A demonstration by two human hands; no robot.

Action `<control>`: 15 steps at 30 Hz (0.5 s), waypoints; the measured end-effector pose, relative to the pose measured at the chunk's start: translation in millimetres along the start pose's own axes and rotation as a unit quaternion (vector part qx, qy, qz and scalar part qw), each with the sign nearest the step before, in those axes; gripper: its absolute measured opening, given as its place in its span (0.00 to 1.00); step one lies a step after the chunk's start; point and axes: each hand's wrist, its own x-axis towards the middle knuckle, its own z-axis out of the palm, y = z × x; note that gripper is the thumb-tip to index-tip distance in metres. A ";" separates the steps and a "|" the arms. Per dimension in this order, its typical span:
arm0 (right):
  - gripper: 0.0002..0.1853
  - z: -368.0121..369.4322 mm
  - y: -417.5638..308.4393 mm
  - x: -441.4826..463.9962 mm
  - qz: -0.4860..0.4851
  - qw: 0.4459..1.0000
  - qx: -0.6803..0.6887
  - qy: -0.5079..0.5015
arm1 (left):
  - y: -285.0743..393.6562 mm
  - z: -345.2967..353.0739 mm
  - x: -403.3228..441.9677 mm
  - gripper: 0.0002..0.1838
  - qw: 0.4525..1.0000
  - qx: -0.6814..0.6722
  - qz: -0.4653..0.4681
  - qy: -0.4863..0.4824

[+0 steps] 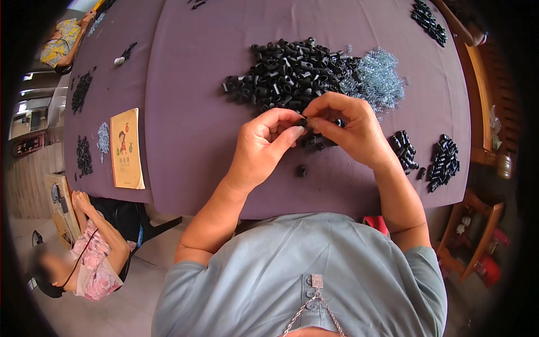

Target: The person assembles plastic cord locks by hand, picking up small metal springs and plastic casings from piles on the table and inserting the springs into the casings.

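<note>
Head view shows your left hand nearly closed, pinching a small black plastic piece, apparently steadying it beside your right hand, tips bunched but grip unclear, while hollow black plastic tubes lie just beyond your fingers, likely for easy reach.

Left hand and right hand close together, fingertips pinched, bare forearms angled inward

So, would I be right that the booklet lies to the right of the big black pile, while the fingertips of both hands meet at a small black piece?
Not quite: the head view shows the booklet to the left of the big black pile. The left hand and right hand do meet at a small black piece.
</note>
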 end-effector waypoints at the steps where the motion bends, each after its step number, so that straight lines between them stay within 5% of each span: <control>1: 0.04 1.7 -1.6 0.2 0.005 1.000 0.011 0.005 | 1.0 0.4 -0.3 0.12 1.000 -0.002 -0.002 0.002; 15: 0.10 15.7 0.7 1.6 -0.160 0.983 -0.074 0.044 | -0.6 -5.1 2.8 0.08 0.995 -0.093 -0.006 0.042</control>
